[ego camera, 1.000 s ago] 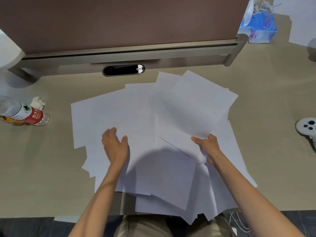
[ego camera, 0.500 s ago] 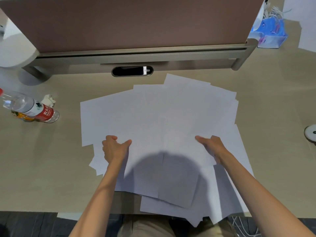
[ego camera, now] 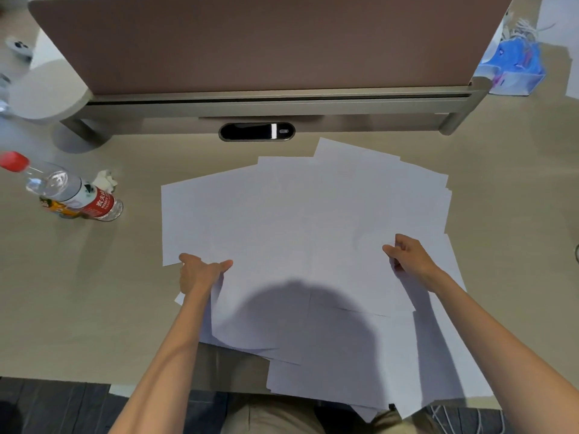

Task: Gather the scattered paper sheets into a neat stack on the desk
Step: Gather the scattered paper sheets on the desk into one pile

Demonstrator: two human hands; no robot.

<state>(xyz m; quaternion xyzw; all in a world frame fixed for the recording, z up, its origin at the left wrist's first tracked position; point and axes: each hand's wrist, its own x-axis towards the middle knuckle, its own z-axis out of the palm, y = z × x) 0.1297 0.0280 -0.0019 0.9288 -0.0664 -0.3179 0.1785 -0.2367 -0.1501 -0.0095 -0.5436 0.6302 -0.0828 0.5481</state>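
The flat white paper sheets (ego camera: 297, 220) lie spread in the middle of the pale brown desk (ego camera: 94, 292), some hanging over its near edge. My left hand (ego camera: 200, 272) curls round the pile's left side, thumb on top. My right hand (ego camera: 410, 258) pinches a sheet on the right. This is the gathering step. Next, I think both hands must push inward and line up the edges.
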